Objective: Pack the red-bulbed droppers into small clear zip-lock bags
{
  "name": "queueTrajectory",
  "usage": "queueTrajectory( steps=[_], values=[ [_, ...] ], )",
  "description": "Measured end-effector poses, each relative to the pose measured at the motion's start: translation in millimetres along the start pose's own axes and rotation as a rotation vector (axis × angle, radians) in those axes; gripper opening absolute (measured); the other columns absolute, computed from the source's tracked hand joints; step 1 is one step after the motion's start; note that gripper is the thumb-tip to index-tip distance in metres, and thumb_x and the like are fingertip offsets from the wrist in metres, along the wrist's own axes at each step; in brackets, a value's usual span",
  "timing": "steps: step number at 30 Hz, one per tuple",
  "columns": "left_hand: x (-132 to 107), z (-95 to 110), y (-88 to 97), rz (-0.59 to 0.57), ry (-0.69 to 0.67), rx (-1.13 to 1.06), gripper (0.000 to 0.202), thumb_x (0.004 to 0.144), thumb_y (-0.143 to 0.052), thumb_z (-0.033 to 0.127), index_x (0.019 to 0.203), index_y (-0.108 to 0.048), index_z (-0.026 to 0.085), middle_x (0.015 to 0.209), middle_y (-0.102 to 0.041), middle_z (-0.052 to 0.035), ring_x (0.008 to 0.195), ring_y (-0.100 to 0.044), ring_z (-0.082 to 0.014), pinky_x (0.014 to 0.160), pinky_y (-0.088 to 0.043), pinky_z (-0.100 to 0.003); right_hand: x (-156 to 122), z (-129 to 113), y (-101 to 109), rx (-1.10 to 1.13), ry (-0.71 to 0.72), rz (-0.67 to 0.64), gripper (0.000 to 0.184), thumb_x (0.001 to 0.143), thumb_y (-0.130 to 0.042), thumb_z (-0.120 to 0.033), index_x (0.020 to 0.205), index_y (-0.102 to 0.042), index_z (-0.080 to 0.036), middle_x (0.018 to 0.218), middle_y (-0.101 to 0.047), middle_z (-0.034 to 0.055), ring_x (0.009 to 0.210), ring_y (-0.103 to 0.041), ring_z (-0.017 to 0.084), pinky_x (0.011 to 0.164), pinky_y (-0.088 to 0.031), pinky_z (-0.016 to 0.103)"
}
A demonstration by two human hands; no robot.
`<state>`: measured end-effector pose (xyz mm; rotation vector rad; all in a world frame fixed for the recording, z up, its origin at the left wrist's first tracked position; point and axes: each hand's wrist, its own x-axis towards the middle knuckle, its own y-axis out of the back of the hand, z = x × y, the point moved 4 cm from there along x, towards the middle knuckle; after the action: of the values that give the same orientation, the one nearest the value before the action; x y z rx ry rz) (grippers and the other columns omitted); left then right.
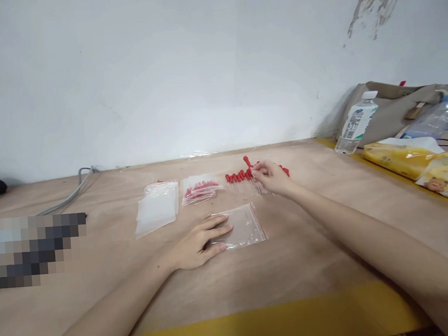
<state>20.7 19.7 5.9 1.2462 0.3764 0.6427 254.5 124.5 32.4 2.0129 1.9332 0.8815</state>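
Observation:
My left hand lies on the wooden table with fingers stretched out, pressing the left edge of an empty clear zip bag. My right hand reaches further back and pinches one red-bulbed dropper from a loose pile of droppers. A filled bag of droppers lies left of the pile. A stack of empty zip bags lies left of that.
A water bottle leans at the back right beside a grey bag. Yellow tissue packs lie on the right. A grey cable runs at the back left. Yellow tape edges the table front.

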Motion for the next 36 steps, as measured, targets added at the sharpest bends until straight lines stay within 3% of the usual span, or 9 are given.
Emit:
queueTrajectory(
  steps=[2,5,9,13,21,28,32,36],
  values=[
    [3,2,0.3,-0.004,-0.004,-0.002,0.044,0.092,-0.039,0.04,0.134,-0.038,0.027,0.144,-0.03,-0.0061,0.133,-0.026,-0.0226,0.108,-0.022,-0.048,-20,11,10,0.267,0.015,-0.012,0.049,0.076,-0.054,-0.033,0.118,-0.035,-0.018,0.067,-0.056,-0.0025,0.051,-0.051,0.01,0.047,-0.04,0.021],
    [9,6,-0.1,0.001,-0.025,-0.001,0.044,0.091,-0.04,0.039,0.134,-0.037,0.028,0.144,-0.03,-0.0056,0.133,-0.026,-0.023,0.108,-0.023,-0.048,-48,25,15,0.503,-0.078,-0.046,0.076,0.068,-0.062,-0.028,0.128,-0.016,-0.024,0.07,-0.049,-0.0062,0.046,-0.05,0.009,0.041,-0.041,0.021],
    [13,7,-1.1,0.024,-0.045,-0.018,0.044,0.091,-0.042,0.038,0.134,-0.038,0.028,0.143,-0.031,-0.0049,0.132,-0.028,-0.0231,0.108,-0.024,-0.048,-65,33,12,0.605,-0.117,0.024,0.086,0.066,-0.064,-0.031,0.129,-0.006,-0.026,0.073,-0.049,-0.006,0.05,-0.055,0.01,0.047,-0.049,0.026],
    [13,5,-1.4,0.021,-0.041,0.005,0.044,0.091,-0.041,0.039,0.134,-0.037,0.029,0.144,-0.031,-0.004,0.133,-0.027,-0.0226,0.108,-0.023,-0.048,-65,33,4,0.643,-0.124,0.047,0.075,0.066,-0.065,-0.035,0.12,-0.014,-0.026,0.076,-0.049,-0.0055,0.054,-0.06,0.012,0.058,-0.055,0.032],
    [13,6,-2.3,0.008,-0.027,0.045,0.05,0.092,-0.038,0.041,0.139,-0.028,0.027,0.145,-0.029,-0.0048,0.134,-0.025,-0.0215,0.109,-0.021,-0.045,-72,35,-5,0.813,-0.254,-0.077,0.032,0.077,-0.057,-0.029,0.096,-0.032,-0.024,0.074,-0.056,-0.003,0.066,-0.065,0.014,0.069,-0.054,0.032],
    [13,9,-0.8,0.016,-0.034,0.032,0.051,0.092,-0.037,0.04,0.14,-0.025,0.024,0.143,-0.032,-0.006,0.133,-0.026,-0.0209,0.109,-0.023,-0.044,-75,35,11,0.541,-0.128,-0.423,0.029,0.063,-0.073,-0.028,0.083,-0.056,-0.016,0.072,-0.061,-0.0012,0.064,-0.058,0.008,0.064,-0.048,0.024],
    [13,8,-2.0,0.016,-0.037,0.043,0.051,0.092,-0.037,0.04,0.14,-0.025,0.025,0.143,-0.032,-0.0056,0.133,-0.027,-0.0216,0.109,-0.023,-0.044,-72,30,8,0.558,0.019,-0.551,0.026,0.057,-0.077,-0.023,0.073,-0.057,-0.014,0.093,-0.062,0.0029,0.077,-0.059,0.009,0.068,-0.048,0.022],
    [13,6,-2.6,0.027,-0.047,0.035,0.052,0.092,-0.038,0.039,0.14,-0.024,0.026,0.143,-0.032,-0.0057,0.133,-0.027,-0.0219,0.109,-0.023,-0.045,-74,28,-7,0.607,0.023,-0.697,0.027,0.062,-0.074,-0.026,0.076,-0.054,-0.015,0.096,-0.061,0.004,0.065,-0.058,0.007,0.05,-0.047,0.019]
  ],
)
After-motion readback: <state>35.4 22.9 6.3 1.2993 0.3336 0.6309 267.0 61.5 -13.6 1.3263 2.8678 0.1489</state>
